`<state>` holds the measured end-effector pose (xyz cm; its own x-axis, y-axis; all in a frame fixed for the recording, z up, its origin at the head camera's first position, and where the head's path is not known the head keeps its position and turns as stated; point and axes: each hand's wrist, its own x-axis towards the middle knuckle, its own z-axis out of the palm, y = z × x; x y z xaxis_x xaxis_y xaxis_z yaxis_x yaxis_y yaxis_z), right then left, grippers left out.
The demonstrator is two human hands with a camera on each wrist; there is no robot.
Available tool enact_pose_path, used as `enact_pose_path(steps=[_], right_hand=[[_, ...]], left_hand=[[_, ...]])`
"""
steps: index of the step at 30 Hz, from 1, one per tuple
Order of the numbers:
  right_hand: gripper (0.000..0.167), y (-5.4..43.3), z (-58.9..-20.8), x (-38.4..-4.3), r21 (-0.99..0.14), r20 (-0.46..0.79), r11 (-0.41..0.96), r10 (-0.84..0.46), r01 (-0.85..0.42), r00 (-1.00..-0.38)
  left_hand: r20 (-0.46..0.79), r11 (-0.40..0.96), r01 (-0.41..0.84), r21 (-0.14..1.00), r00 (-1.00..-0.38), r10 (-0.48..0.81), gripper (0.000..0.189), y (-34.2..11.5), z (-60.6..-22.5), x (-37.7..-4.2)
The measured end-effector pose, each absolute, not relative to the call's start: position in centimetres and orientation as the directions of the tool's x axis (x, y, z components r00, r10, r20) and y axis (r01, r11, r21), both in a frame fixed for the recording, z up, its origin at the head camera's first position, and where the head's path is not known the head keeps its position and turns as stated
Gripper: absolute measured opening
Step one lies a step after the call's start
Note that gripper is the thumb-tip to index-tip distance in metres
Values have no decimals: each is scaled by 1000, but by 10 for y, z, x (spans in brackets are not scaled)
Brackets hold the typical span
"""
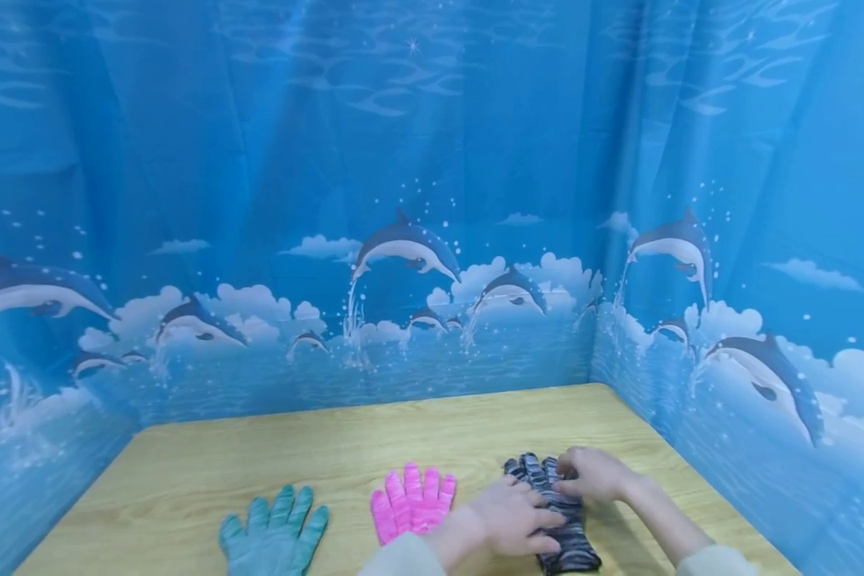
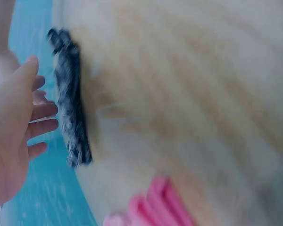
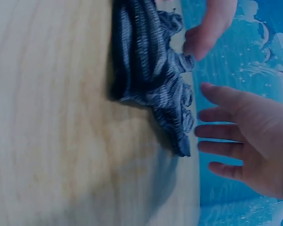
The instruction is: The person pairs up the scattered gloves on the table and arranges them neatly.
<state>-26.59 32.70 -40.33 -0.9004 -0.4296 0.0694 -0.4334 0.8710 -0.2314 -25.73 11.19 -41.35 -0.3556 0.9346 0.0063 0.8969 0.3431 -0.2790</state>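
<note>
A black-and-grey striped knit glove (image 1: 572, 540) lies on the right part of the table, its fingers pointing away. My left hand (image 1: 507, 516) is over its left side with the fingers spread and relaxed. Beside the glove's finger end, on its right, is my right hand (image 1: 594, 474), thumb towards the knit. The right wrist view shows the right hand (image 3: 250, 132) with fingers fairly straight, nothing between them, near the rumpled striped glove (image 3: 146, 56). In the left wrist view the left hand (image 2: 9, 122) has loosely extended fingers close to the glove (image 2: 71, 99).
A pink glove (image 1: 412, 500) lies flat left of the striped one, partly hidden by the left forearm. Farther left is a green glove (image 1: 277, 536), cut off by the frame's lower edge. Blue dolphin-print curtains (image 1: 403, 320) border the wooden table (image 1: 374, 432) behind and at both sides.
</note>
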Motion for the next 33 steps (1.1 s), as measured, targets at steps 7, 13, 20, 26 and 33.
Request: enact_pose_path(steps=[7, 13, 20, 26, 33], right_hand=[[15, 320, -393, -272, -142, 226, 873, -431, -467, -874], [11, 307, -401, -284, -75, 261, 876, -443, -476, -858], [23, 293, -412, -303, 16, 232, 896, -435, -444, -870], [10, 287, -424, -309, 105, 252, 884, -467, -456, -848], [13, 290, -427, -314, 124, 370, 854, -512, -505, -775]], left_hand=[[94, 528, 829, -186, -520, 849, 47, 74, -397, -277], [89, 518, 809, -278, -515, 852, 42, 60, -397, -278], [48, 449, 803, -391, -469, 882, 42, 71, -411, -270], [5, 457, 790, -408, -499, 867, 42, 75, -419, -269], [12, 458, 781, -426, -501, 866, 40, 76, -419, -267]])
